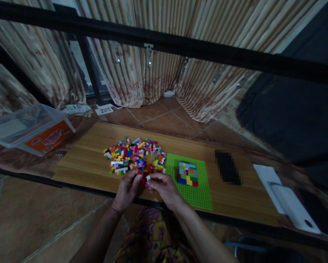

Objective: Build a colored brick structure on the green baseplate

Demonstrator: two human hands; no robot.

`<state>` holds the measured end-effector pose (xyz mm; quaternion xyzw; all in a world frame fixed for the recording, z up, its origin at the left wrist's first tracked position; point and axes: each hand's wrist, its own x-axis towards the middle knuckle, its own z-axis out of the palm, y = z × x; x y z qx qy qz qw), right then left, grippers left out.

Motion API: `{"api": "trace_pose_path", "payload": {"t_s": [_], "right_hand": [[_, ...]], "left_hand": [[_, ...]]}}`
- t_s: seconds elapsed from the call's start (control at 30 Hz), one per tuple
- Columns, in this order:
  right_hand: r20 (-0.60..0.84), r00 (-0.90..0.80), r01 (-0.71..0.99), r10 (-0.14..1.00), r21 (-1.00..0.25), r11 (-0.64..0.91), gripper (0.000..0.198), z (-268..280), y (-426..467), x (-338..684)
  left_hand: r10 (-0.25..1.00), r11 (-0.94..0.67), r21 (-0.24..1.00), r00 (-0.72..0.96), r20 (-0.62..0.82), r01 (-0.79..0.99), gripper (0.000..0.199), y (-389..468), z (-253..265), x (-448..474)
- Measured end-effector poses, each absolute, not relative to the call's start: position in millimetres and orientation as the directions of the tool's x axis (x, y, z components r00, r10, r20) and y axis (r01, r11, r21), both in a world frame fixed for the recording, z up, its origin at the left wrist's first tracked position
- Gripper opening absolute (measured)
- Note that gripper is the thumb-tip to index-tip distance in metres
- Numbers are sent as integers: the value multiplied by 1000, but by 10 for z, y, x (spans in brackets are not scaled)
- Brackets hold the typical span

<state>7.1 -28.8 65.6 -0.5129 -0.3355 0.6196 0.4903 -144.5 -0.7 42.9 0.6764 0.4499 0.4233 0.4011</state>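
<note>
Scanning from the left, I see a clear plastic tub [29, 128] off the board's corner; what lies inside I cannot make out. Next comes the loose brick pile [135, 155] on the wooden board [84, 164]. My left hand [128, 190] and right hand [164, 188] meet at the pile's near edge, fingertips pinched on a small red brick [143, 179] between them, both equally close; too small to judge its long axis. Just right lies the green baseplate [199, 193], carrying a low block of stacked bricks [188, 174]. Farther right lies a dark blurred object [227, 168].
</note>
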Motion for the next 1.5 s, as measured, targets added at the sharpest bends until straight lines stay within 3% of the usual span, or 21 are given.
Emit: {"api": "trace_pose_path", "payload": {"t_s": [0.23, 0.43, 0.57, 0.73, 0.9, 1.0, 1.17, 1.37, 1.5], "right_hand": [[-247, 138, -217, 959, -953, -214, 31, 779, -421, 327], [-228, 405, -96, 885, -974, -207, 31, 770, -608, 912], [-239, 490, -196, 838, -967, -161, 37, 742, -665, 1201], [-321, 469, -415, 823, -903, -115, 36, 784, -677, 1252], [-318, 445, -420, 837, -900, -118, 34, 778, -702, 1221], [-268, 470, -298, 841, -945, -135, 36, 717, -721, 1262], [-127, 474, 114, 871, -972, -204, 33, 668, -632, 1406], [-33, 412, 534, 911, -801, -270, 25, 763, -314, 1508], [12, 371, 668, 928, -697, -259, 16, 836, -179, 1481]], "left_hand": [[931, -315, 899, 283, 230, 303, 25, -29, 465, -1420], [931, -333, 871, 273, 242, 362, 21, -44, 430, -1406], [929, -345, 859, 271, 254, 378, 19, -40, 421, -1404], [931, -344, 854, 257, 258, 391, 19, -38, 423, -1399], [942, -317, 875, 230, 244, 367, 19, -43, 419, -1390], [948, -289, 898, 230, 220, 331, 20, -43, 400, -1382], [950, -287, 900, 220, 222, 330, 18, -44, 361, -1375], [948, -304, 879, 206, 241, 368, 16, -55, 361, -1366], [941, -326, 874, 218, 260, 360, 14, -54, 338, -1369]]}}
